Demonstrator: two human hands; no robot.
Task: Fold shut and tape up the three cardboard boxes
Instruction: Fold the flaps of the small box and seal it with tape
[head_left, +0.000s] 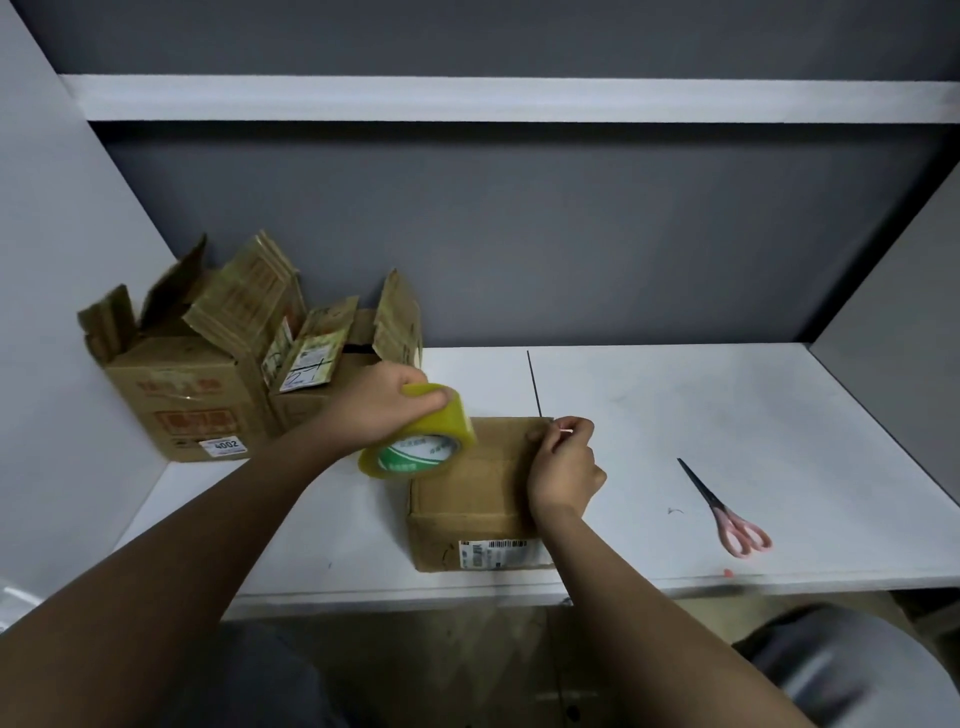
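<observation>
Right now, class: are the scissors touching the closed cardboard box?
Apart. The head view shows bare white table between the scissors and the closed cardboard box.

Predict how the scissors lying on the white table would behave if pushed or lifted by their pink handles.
The scissors lie flat and closed on the table, so they would probably slide, not roll. The long thin blades look rigid, and the point could snag or prick.
</observation>
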